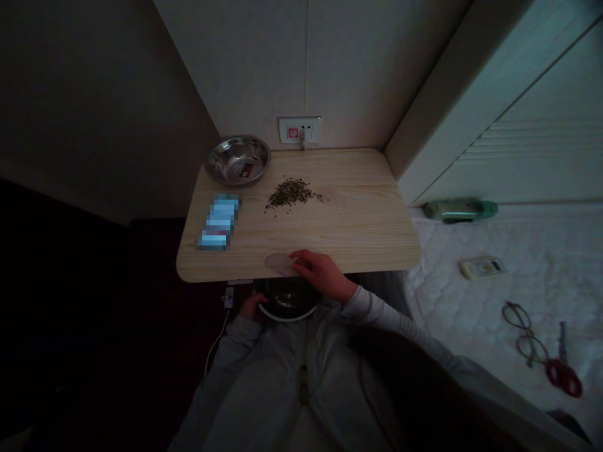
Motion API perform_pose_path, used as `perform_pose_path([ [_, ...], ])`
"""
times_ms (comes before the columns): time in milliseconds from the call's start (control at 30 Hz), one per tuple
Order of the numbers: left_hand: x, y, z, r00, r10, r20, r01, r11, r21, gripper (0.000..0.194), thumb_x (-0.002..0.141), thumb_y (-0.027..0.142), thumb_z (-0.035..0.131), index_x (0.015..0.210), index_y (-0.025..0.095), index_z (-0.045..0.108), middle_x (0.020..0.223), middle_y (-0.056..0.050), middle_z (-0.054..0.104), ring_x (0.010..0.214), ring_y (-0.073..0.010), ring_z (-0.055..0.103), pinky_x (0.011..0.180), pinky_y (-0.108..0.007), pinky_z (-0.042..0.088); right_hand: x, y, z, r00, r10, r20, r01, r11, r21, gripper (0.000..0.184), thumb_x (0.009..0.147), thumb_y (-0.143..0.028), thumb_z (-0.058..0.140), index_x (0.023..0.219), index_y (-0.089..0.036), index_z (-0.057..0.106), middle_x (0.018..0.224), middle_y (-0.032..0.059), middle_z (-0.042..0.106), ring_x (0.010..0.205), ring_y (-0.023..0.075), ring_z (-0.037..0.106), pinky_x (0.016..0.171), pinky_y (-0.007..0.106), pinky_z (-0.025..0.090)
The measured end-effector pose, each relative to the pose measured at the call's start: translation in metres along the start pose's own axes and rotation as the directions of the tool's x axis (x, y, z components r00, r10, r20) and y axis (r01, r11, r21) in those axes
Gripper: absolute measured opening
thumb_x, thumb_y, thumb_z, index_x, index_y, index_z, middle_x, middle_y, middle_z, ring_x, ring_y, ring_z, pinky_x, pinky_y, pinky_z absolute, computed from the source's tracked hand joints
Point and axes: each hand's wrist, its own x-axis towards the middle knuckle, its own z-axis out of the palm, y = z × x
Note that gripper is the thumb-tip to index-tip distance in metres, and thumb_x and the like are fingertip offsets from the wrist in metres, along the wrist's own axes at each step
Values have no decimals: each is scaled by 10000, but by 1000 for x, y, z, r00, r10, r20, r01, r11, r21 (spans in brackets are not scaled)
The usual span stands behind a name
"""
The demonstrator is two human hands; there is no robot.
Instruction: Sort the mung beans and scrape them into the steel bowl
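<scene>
In the head view, my left hand [253, 306] is closed on the left rim of a dark bowl [288, 300] with a pale outer edge. The bowl is below the table's front edge, over my lap, with a few bright specks inside. My right hand [323, 271] is above the bowl's far right side, fingers pinched on a thin, pale, rounded flat piece [279, 263] that lies over the table's front edge. Farther back on the wooden table [362, 232], small dark-green grains [292, 192] lie in a loose, spread pile.
A steel bowl [238, 161] stands at the back left, with a lit phone [219, 221] in front of it. Behind is a wall socket [300, 130]. On the white bedding at right lie a green bottle [459, 210], a remote [482, 268], glasses [524, 333] and red-handled scissors [563, 376].
</scene>
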Motion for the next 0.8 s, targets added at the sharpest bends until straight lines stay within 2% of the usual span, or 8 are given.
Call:
perform_pose_path([
  [133,0,0,-1,998,-30,-55,32,999,27,219,439,-28,446,505,140,570,483,-45,613,722,-264,626,649,-364,497,5,-4,4,999,-13,37,16,996,-82,264,802,-279,456,1031,-191,552,773,15,643,673,105,573,633,216,410],
  [367,5,-2,-6,999,38,-37,-37,999,13,243,428,-24,458,557,133,589,561,-41,645,728,-264,626,654,-373,494,16,5,-3,995,10,-98,-39,955,-294,254,799,-301,448,1001,-195,558,758,31,631,695,139,559,639,248,400],
  [567,14,-5,-10,998,20,-63,-21,1000,-5,237,432,-24,448,551,135,579,541,-41,633,721,-263,626,645,-378,498,17,22,-25,977,64,-203,-125,945,-302,237,790,-291,452,969,-183,564,706,29,612,669,145,542,626,256,394],
  [800,19,-4,-10,997,-27,-71,26,1000,-11,290,437,-21,438,607,142,609,579,-37,650,731,-260,628,638,-369,504,17,44,-52,922,118,-368,-214,950,-230,231,775,-300,458,949,-192,564,700,18,607,624,136,536,601,261,395],
])
